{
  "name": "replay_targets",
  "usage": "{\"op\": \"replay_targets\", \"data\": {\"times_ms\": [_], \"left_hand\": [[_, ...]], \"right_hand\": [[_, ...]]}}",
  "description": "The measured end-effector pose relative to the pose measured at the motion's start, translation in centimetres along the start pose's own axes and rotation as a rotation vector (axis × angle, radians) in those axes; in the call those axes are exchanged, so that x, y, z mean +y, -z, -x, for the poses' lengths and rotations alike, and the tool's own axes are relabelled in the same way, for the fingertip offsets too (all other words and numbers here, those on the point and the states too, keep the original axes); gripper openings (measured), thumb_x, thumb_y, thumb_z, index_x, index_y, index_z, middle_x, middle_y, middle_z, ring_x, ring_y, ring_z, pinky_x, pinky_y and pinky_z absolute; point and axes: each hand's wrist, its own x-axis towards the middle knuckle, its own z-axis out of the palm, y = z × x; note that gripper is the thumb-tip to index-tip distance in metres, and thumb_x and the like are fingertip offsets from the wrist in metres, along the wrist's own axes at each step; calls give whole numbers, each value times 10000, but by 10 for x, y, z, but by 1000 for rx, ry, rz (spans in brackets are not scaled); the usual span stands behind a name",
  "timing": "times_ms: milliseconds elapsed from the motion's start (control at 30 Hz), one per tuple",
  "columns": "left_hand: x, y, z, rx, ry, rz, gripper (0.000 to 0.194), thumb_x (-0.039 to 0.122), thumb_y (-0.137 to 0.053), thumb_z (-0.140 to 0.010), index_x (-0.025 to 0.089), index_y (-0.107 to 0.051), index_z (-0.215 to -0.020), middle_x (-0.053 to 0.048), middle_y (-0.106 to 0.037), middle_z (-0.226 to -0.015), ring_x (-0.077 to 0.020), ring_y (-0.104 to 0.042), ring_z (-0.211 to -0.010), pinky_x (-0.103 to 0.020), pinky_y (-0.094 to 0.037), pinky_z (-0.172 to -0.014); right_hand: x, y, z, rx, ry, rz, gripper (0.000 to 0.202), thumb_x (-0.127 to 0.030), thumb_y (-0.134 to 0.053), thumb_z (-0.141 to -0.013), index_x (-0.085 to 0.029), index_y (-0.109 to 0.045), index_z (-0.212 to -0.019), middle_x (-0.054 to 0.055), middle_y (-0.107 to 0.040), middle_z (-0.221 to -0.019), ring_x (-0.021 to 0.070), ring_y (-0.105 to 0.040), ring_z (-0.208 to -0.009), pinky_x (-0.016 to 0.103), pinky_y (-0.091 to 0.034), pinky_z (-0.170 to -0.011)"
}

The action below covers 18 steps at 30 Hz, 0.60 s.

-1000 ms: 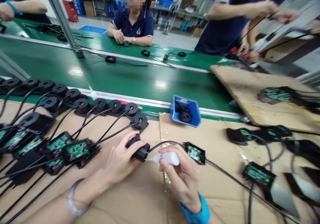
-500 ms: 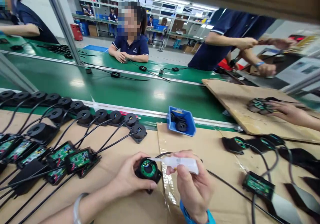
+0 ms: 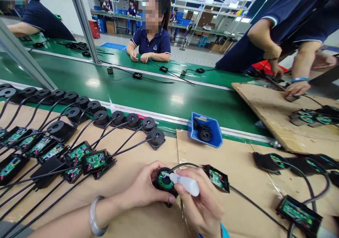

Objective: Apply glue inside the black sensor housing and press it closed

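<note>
On the desk [image 3: 137,209], finished units [image 3: 79,132] lie in rows, cables parallel. The left hand [image 3: 144,192] has fingers closed round a round sensor [image 3: 164,181], tilting its open face up so the right hand's [image 3: 203,206] gripped bottle [image 3: 186,184] nozzle reaches inside.

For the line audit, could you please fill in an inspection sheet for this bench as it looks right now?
Surface: cardboard sheets cover the bench, beside a green conveyor belt.
Job's things: round black module with green board showing; small white squeeze bottle, nozzle at the board.
Clutter: row of round modules and open boxes with green boards on the left; blue bin holding black parts.
Hands: left hand holds the module; right hand holds the bottle.
Cables: black cables link modules to boxes.
Surroundings: other people at work across the belt.
</note>
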Motion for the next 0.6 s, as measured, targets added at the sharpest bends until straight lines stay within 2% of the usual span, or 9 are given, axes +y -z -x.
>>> {"op": "replay_targets", "data": {"times_ms": [200, 400, 600], "left_hand": [[0, 0, 0, -9, 8, 23, 567, 172, -941, -506, 154, -573, -937, 31, -600, -838, -137, -530, -820, -244, -384, -734], [-2, 0, -1, 3, 30, 3, 571, 180, -949, -498, 152, -571, -925, 42, -601, -808, -119, -521, -773, -225, -373, -684], [2, 0, 0, -7, 27, 27, 566, 156, -941, -510, 145, -577, -944, 33, -613, -841, -124, -536, -813, -232, -391, -724]], "right_hand": [[0, 0, 1, 19, 14, -13, 218, -114, -602, -873, -186, -598, -1079, 61, -670, -852, 190, -655, -771, 307, -553, -628], [-2, 1, 4, 13, -69, -74, 151, -167, -584, -893, -205, -611, -1037, 52, -660, -842, 189, -651, -760, 300, -551, -603], [3, 2, 4, 15, -5, -25, 208, -139, -600, -879, -188, -598, -1081, 57, -672, -858, 190, -657, -783, 303, -558, -633]]}}
